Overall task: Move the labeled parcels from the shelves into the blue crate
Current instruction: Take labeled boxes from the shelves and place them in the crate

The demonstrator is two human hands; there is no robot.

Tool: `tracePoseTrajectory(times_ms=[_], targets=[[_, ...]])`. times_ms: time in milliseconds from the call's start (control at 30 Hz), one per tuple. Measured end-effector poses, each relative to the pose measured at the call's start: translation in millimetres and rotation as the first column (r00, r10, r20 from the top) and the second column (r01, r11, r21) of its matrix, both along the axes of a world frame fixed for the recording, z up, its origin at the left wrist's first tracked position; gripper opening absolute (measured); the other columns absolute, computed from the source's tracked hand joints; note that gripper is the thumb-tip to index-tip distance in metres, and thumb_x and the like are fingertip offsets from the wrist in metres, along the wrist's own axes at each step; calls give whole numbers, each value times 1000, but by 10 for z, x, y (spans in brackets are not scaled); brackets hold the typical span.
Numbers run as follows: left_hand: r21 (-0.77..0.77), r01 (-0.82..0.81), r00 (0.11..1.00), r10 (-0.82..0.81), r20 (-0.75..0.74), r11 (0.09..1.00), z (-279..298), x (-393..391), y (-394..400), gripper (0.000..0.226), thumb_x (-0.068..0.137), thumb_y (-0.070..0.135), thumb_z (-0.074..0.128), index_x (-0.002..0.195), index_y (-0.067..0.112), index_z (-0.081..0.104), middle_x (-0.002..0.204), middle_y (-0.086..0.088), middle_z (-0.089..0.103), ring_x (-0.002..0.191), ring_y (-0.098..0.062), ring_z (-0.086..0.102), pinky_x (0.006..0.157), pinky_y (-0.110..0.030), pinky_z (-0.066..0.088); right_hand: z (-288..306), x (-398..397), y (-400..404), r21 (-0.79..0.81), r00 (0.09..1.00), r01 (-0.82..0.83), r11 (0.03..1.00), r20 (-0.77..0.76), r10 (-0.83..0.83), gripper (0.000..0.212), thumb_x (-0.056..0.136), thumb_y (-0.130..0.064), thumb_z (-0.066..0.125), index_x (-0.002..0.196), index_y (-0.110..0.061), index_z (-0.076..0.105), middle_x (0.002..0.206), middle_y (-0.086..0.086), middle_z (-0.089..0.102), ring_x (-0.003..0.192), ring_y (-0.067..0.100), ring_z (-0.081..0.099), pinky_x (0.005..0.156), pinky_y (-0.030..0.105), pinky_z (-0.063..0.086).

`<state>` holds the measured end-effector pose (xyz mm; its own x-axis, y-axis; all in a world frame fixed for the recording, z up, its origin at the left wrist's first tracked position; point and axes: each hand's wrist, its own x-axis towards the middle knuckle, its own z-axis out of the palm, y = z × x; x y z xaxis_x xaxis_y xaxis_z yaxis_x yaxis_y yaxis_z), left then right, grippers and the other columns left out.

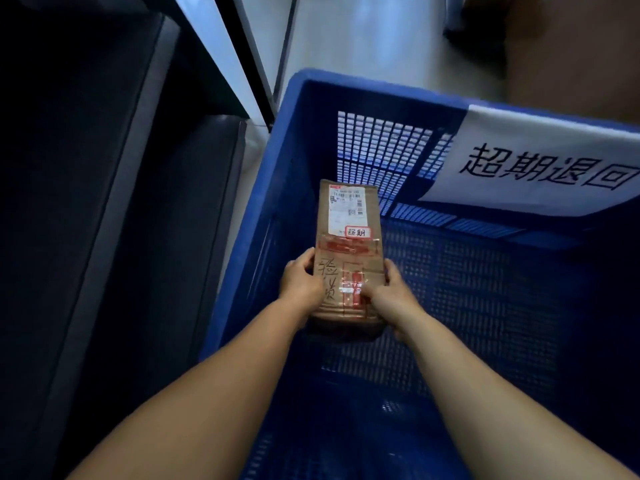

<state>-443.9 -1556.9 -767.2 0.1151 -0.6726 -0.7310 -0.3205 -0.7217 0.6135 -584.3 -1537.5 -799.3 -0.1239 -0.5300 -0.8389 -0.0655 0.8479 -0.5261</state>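
The parcel (349, 251), a long brown cardboard box, is held from both sides inside the blue crate (304, 140). The left hand (300, 282) takes its left edge, thumb laid on the top face beside some handwritten black characters, the other fingers curled under and out of sight. The right hand (394, 292) takes the right edge the same way, thumb across the red-and-clear tape near the near end. Both grips are narrow, closed on the box, and both forearms reach down into the crate from the bottom of the view.

The parcel lies roughly level, its long axis running away from the person, in the left half of the crate close to the left wall. Whether its underside touches the crate floor cannot be told; a shadow sits under its near end. On its far end is a white shipping label (346, 209) with barcodes, and just below that a small white sticker (358, 232) with a red border and two handwritten characters.

The crate has mesh walls and a mesh floor. A white paper sign (540, 161) with large black characters hangs over the far right wall. Left of the crate stand dark shelves (104, 202), and pale floor (363, 39) shows beyond.
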Motion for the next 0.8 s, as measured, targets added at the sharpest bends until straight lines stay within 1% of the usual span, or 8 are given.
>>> tracePoseTrajectory(times_ms=[100,267,367,500,567,633,667,800], targets=[[33,6,1000,-5,-16,999,-433,37,-112,39,91,1,53,87,39,58,102,6,66,95,-18,66,85,-39,58,-448,32,-71,7,1000,5,1000,13,-6,38,90,-15,61,116,-38,47,113,1,67,95,21,68,83,42,58],[68,52,999,-51,-16,996,-1086,27,-243,36,94,-2,49,98,33,57,98,5,66,93,-17,65,78,-34,59,-1112,65,-165,-8,999,35,999,-27,-35,30,89,-11,55,94,-40,52,110,2,69,93,24,68,82,44,58],[85,88,996,-89,14,993,-1369,18,-254,34,94,1,48,106,31,61,100,1,68,96,-22,66,83,-40,58,-1356,90,-208,-26,997,73,997,38,-72,30,93,-10,53,104,-37,46,103,1,68,85,22,69,66,37,60],[129,85,995,-78,-57,988,-1589,9,-232,32,92,1,52,108,29,54,96,4,65,92,-18,64,83,-33,55,-1608,193,-205,28,992,110,994,61,-111,35,93,-6,53,124,-23,46,119,7,65,102,27,67,76,38,58],[152,91,994,-79,-80,984,-1626,-2,-203,34,92,1,53,112,27,51,101,1,63,93,-20,63,84,-35,55,-1659,243,-155,82,993,100,992,62,-105,38,96,-10,51,132,-18,43,126,8,62,104,25,65,58,24,49],[162,111,992,-99,-79,980,-1633,-2,-157,41,90,-3,52,121,22,50,106,-1,61,96,-20,61,86,-36,54,-1641,269,-113,128,992,80,989,84,-91,41,100,-12,45,140,-19,37,132,7,58,92,17,62,50,20,37],[160,110,992,-99,-76,981,-1614,-2,-140,45,88,-4,55,126,19,49,111,-2,62,98,-21,62,89,-38,54,-1616,266,-100,137,993,61,989,89,-74,44,101,-13,42,143,-19,33,135,7,55,89,13,60,50,21,36],[163,57,997,-47,-64,985,-1378,-30,-128,57,86,0,57,137,21,43,124,-6,62,108,-23,61,95,-43,52,-1339,258,-131,129,995,29,991,93,-41,52,103,-19,38,152,-17,20,147,3,42,120,18,48,64,22,39]])
